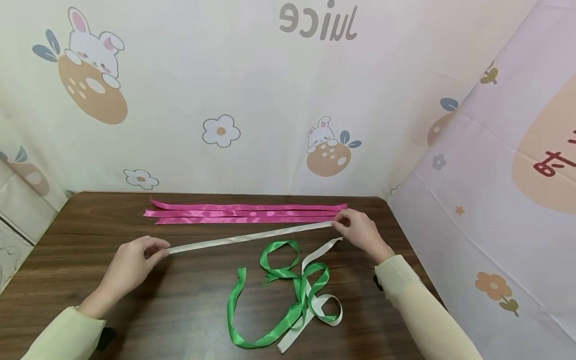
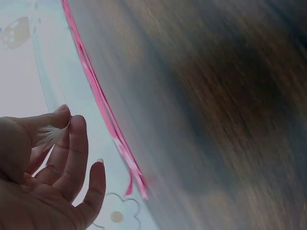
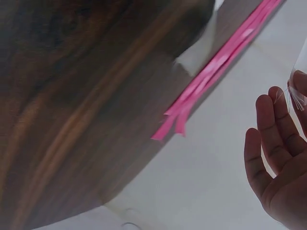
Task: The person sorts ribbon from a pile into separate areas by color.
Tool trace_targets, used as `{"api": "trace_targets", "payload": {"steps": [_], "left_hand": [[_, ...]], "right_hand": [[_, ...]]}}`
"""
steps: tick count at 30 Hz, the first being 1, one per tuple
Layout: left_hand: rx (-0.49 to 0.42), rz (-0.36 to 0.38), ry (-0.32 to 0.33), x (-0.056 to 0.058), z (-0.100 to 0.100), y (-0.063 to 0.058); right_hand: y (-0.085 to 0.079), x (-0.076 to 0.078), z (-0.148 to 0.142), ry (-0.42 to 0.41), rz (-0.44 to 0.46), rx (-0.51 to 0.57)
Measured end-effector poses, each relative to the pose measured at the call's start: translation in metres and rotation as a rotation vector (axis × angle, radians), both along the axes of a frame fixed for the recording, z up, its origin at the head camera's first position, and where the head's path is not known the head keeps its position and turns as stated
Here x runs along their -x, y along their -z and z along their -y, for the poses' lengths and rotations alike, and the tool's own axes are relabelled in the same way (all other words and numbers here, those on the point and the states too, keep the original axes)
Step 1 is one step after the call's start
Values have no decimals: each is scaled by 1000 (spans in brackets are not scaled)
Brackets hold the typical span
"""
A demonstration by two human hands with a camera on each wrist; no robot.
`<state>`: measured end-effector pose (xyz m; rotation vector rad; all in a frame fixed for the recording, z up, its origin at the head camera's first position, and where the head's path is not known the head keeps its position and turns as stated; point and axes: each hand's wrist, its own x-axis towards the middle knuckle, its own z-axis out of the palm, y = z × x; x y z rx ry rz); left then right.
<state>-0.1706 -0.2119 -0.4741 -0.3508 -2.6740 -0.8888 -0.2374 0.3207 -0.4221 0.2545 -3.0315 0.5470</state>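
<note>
A white ribbon (image 1: 252,237) is stretched taut between both hands, slanting up to the right in the head view. My left hand (image 1: 135,262) pinches its left end between thumb and forefinger; the frayed tip (image 2: 50,134) pokes out in the left wrist view. At the other end, my right hand (image 1: 360,230) pinches the ribbon, with loose threads (image 3: 296,98) showing at the fingertips. Just behind it lie several pink ribbons (image 1: 243,213), straight and side by side. In front, a green ribbon (image 1: 234,310) curls loosely over another white ribbon (image 1: 294,336).
The brown wooden table (image 1: 180,310) ends at a patterned cloth backdrop (image 1: 265,75) behind. More printed cloth (image 1: 472,175) hangs along the right side.
</note>
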Motion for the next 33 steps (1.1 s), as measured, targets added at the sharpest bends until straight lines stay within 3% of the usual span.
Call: {"api": "trace_targets", "payload": {"steps": [17, 25, 33], "left_hand": [[-44, 94, -25, 43, 3, 8], [-1, 197, -23, 53, 1, 13], [-2, 257, -17, 60, 0, 18]], "right_hand": [[35, 17, -17, 80, 149, 22], [41, 21, -15, 90, 217, 14], [44, 25, -14, 77, 222, -66]]}}
